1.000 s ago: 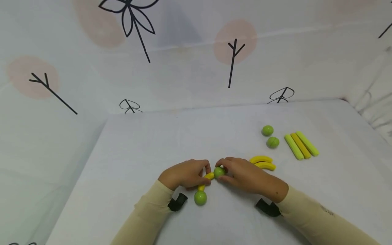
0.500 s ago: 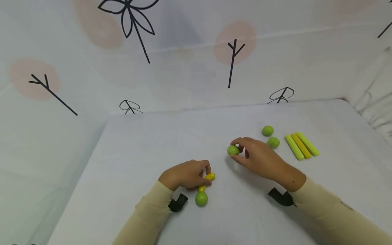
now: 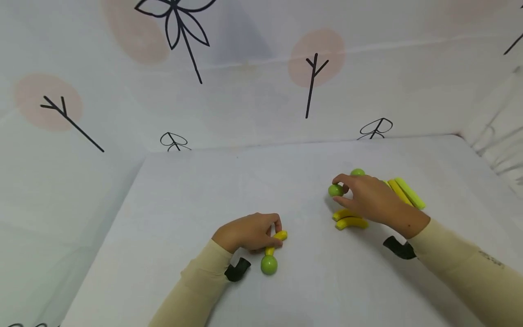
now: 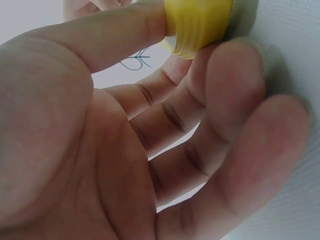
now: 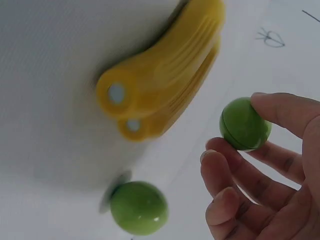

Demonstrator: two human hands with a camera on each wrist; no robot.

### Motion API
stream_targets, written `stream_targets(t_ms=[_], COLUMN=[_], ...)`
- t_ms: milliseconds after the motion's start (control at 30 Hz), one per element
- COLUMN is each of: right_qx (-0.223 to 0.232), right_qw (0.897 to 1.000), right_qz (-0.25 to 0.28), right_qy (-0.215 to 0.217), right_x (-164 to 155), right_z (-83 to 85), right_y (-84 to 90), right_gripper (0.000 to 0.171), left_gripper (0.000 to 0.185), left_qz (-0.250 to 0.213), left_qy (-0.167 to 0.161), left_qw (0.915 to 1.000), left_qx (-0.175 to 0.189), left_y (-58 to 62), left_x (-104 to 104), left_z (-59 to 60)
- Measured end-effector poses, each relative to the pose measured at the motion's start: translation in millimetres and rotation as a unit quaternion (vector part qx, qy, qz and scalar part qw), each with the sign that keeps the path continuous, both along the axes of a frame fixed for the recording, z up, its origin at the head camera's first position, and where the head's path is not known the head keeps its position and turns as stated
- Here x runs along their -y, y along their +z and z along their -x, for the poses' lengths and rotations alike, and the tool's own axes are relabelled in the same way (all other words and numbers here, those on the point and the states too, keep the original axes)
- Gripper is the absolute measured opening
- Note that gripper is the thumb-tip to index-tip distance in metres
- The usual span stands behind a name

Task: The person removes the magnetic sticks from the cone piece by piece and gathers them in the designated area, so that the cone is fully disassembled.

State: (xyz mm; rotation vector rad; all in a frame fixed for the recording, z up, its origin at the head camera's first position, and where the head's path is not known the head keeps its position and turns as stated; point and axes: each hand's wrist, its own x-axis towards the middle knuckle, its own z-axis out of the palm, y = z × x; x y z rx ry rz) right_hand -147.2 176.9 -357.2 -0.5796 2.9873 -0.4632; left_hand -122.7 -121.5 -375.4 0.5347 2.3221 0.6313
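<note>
My left hand (image 3: 250,232) pinches a short curved yellow rod (image 3: 281,235) against the white table. In the left wrist view the yellow rod's ribbed side (image 4: 197,22) shows between thumb and fingers. A green ball (image 3: 269,265) touches the rod's near end. My right hand (image 3: 372,200) holds another green ball (image 5: 244,124) between thumb and fingertips, above the table. Below that hand lie two more curved yellow rods (image 3: 351,223), side by side; their ends carry round grey insets in the right wrist view. One loose green ball (image 5: 139,207) rests near them there.
Beyond the right hand a green ball (image 3: 357,172) shows partly. Straight rods, yellow-green (image 3: 410,193) and yellow (image 3: 398,190), lie at the right, partly covered by the hand. A printed cloth (image 3: 245,100) hangs behind the table's back edge.
My right hand has carried its green ball away from the held yellow rod's far end, to the right and farther back. The left hand has stayed in place.
</note>
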Motion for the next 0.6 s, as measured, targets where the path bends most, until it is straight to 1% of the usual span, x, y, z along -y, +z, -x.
stream_targets(t_ms=[167,300,400,600], right_qx=[0.005,-0.011,-0.019,0.002], right_qw=[1.000,0.999,0.999,0.999], right_qz=[-0.023,-0.035,-0.041,-0.047], right_qy=[-0.011,-0.012,-0.012,-0.010], right_x=[-7,-11,-12,-10], right_z=[8.4,14.3,18.0,21.7], right_y=[-4.6,-9.6,-10.2,-10.8], right_gripper=[0.039,0.039,0.040,0.043], left_gripper=[0.022,0.022,0.022,0.022], left_qz=[0.003,0.002,-0.003,-0.005], left_qy=[-0.002,-0.002,-0.001,-0.001], left_qw=[1.0000,1.0000,1.0000,1.0000], left_qx=[-0.002,0.000,0.000,-0.001], left_y=[-2.2,-3.2,-2.4,-0.8], left_x=[1,1,2,3], left_z=[1.3,1.2,1.1,1.2])
